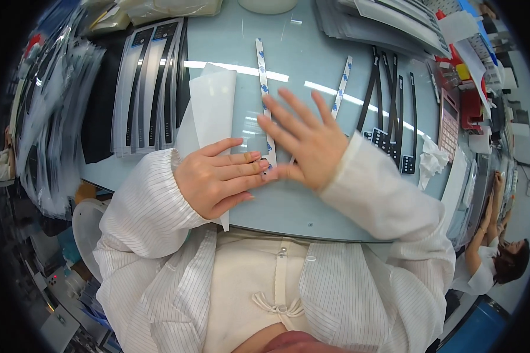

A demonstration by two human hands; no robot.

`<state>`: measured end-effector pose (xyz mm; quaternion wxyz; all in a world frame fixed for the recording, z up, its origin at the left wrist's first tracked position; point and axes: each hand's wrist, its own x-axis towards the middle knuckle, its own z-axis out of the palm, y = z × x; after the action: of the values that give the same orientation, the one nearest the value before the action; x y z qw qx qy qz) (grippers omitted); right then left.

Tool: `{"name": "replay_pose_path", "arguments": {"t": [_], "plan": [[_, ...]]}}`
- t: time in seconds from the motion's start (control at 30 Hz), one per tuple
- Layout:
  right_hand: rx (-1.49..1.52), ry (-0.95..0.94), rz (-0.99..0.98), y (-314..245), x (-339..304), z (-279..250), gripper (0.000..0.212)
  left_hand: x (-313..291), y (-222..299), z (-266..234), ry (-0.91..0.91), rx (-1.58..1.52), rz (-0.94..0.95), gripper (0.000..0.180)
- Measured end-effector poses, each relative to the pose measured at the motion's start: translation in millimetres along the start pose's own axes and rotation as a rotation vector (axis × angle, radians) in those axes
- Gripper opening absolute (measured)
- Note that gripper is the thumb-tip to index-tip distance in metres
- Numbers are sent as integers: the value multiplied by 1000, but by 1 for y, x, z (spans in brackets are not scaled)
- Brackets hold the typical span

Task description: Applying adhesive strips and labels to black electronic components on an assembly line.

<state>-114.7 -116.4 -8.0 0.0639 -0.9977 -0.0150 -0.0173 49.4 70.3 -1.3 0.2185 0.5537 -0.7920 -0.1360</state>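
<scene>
Left hand, fingers nearly straight, slightly parted, tips at the near end of a white-and-blue strip; whether they pinch it, cannot tell; right hand, blurred, fingers spread wide over the same strip, gripping nothing visible, thumb near the left fingertips; second patterned strip, slanting, partly hidden by the right hand; white paper sheet, left; black strips, right; all on a glossy worktop.
</scene>
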Motion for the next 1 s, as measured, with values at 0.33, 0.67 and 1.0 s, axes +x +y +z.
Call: {"name": "replay_pose_path", "arguments": {"t": [0.33,0.67,1.0], "plan": [[182,127,29,-45,-37,-9,72,-4,-1,-5,123,219,227,20],[817,315,56,-98,-52,-9,91,5,13,-11,389,340,478,38],[945,409,488,-90,-126,-27,42,97,89,-10,476,312,516,17]]}}
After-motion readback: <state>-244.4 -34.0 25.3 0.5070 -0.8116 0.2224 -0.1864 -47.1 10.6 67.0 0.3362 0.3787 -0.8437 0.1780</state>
